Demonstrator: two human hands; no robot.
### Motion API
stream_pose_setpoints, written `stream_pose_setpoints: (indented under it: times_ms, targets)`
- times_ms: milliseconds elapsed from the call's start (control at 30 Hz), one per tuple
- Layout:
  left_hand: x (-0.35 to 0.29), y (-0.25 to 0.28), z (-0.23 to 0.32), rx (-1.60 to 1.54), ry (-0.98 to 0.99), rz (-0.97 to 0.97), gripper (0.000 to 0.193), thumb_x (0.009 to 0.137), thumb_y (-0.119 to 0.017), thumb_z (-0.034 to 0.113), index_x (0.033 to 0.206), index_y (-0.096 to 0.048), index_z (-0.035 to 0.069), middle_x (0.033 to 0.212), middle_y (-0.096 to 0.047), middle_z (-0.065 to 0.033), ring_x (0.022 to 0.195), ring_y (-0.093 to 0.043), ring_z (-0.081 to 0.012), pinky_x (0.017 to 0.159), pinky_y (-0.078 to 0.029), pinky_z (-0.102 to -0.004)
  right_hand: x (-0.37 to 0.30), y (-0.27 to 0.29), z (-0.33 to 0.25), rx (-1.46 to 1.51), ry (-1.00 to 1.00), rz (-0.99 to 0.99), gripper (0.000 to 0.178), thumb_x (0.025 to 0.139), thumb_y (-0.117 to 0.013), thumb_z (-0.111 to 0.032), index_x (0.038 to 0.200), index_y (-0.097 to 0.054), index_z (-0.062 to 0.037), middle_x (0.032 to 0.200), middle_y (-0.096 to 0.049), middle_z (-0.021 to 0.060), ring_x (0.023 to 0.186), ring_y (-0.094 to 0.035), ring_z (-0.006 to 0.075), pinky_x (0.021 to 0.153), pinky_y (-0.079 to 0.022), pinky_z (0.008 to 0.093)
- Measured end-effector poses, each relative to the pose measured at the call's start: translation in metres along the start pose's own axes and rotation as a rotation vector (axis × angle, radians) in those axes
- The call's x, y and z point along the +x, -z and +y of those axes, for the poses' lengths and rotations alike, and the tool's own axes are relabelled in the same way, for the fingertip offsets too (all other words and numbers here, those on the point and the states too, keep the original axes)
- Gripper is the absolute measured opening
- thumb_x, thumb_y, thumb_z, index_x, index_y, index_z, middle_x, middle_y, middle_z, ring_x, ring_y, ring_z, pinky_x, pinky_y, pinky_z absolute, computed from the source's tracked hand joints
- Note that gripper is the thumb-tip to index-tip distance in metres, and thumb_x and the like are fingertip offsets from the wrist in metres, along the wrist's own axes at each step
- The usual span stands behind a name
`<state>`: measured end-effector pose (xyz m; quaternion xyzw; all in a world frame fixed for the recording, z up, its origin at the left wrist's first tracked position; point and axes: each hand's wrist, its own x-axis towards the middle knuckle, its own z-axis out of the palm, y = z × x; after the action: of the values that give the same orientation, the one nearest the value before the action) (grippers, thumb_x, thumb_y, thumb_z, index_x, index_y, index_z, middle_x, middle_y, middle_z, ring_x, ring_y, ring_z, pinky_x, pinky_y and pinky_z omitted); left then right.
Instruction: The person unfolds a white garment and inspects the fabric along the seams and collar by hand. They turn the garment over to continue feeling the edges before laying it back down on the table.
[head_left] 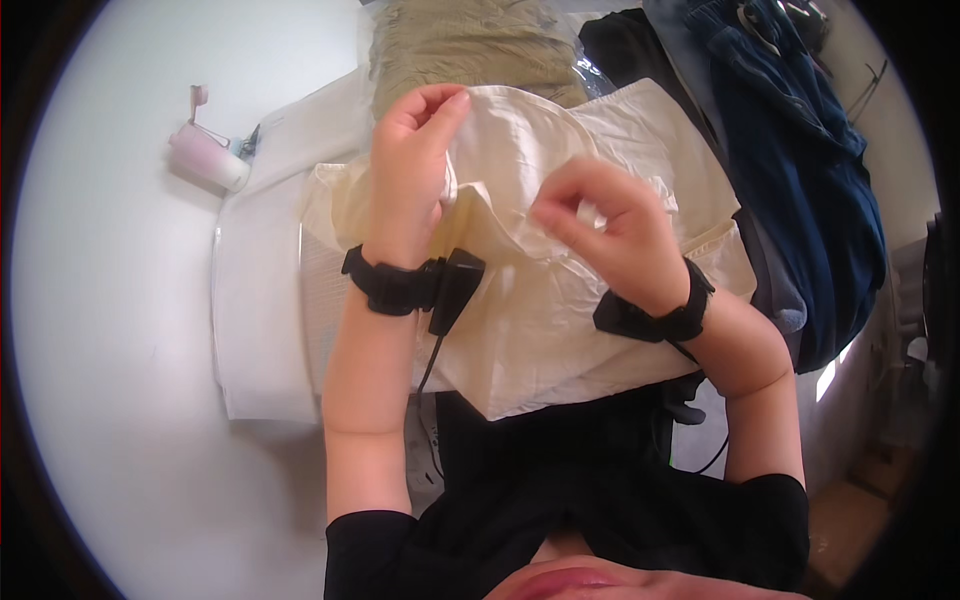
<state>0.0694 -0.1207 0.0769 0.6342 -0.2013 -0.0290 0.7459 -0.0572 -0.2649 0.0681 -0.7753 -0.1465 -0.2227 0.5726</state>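
A cream cloth garment (530, 330), wrinkled and partly folded, lies spread in front of me; its exact kind is not clear. Near its far left part, my left hand (412, 150) pinches the raised upper edge between thumb and forefinger. My right hand (615, 225) hovers above the middle of the cloth, thumb and forefinger pressed together and the other fingers curled. Whatever it pinches, if anything, is too small to make out. Black straps with small black devices sit on both wrists, and a cable hangs from the left one.
Behind the cloth lies a khaki garment (470, 45), with clear plastic beside it. Dark blue trousers (800, 190) hang down on the right. A pink and white cylindrical container (208, 158) is at the far left, beside a white flat surface (255, 300).
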Motion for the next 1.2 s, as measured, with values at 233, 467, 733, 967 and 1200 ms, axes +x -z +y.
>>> stream_pose_setpoints:
  times_ms: [233,467,733,967,1200]
  targets:
    - [0.016,-0.016,0.002,-0.020,-0.018,0.035,0.016,0.082,-0.062,0.011,0.092,-0.061,-0.001,0.085,-0.060,-0.0024,0.077,-0.054,-0.0080,0.070,-0.043,-0.0210,-0.018,-0.030,0.019,0.313,-0.377,-0.482,0.040,0.081,-0.066,-0.031,0.100,-0.058,0.0034,0.094,-0.063,0.0121,0.083,-0.061,0.0178,0.074,-0.048,0.0289]
    - [0.009,-0.031,0.007,0.258,-0.075,0.111,0.017,0.082,-0.062,0.011,0.094,-0.061,-0.001,0.085,-0.060,-0.0022,0.075,-0.053,-0.0085,0.070,-0.043,-0.0209,-0.022,-0.040,0.015,0.696,-0.597,-0.325,0.041,0.082,-0.066,-0.024,0.104,-0.051,0.0063,0.093,-0.061,0.0112,0.079,-0.060,0.0128,0.069,-0.050,0.0257]
    - [0.006,-0.022,-0.004,0.662,-0.468,-0.018,0.011,0.084,-0.060,0.010,0.089,-0.062,0.001,0.083,-0.060,-0.0029,0.075,-0.055,-0.0082,0.067,-0.045,-0.0223,-0.021,-0.036,0.010,0.612,-0.569,-0.294,0.034,0.082,-0.065,-0.018,0.102,-0.052,0.0061,0.083,-0.062,0.0068,0.071,-0.060,0.0112,0.064,-0.050,0.0234]
    - [-0.005,-0.015,-0.002,0.509,-0.331,-0.031,0.009,0.084,-0.059,0.007,0.090,-0.062,0.000,0.087,-0.061,-0.0037,0.076,-0.057,-0.0106,0.070,-0.046,-0.0239,-0.016,-0.035,0.012,0.616,-0.588,-0.287,0.034,0.081,-0.065,-0.019,0.100,-0.053,0.0066,0.084,-0.062,0.0073,0.071,-0.060,0.0108,0.062,-0.051,0.0228]
    - [-0.007,-0.015,-0.010,-0.161,-0.005,0.006,0.017,0.085,-0.060,0.008,0.099,-0.059,-0.001,0.089,-0.061,-0.0047,0.081,-0.057,-0.0103,0.074,-0.046,-0.0229,-0.022,-0.038,0.014,0.546,-0.577,-0.346,0.034,0.081,-0.066,-0.019,0.099,-0.052,0.0066,0.082,-0.062,0.0079,0.070,-0.062,0.0121,0.062,-0.050,0.0235]
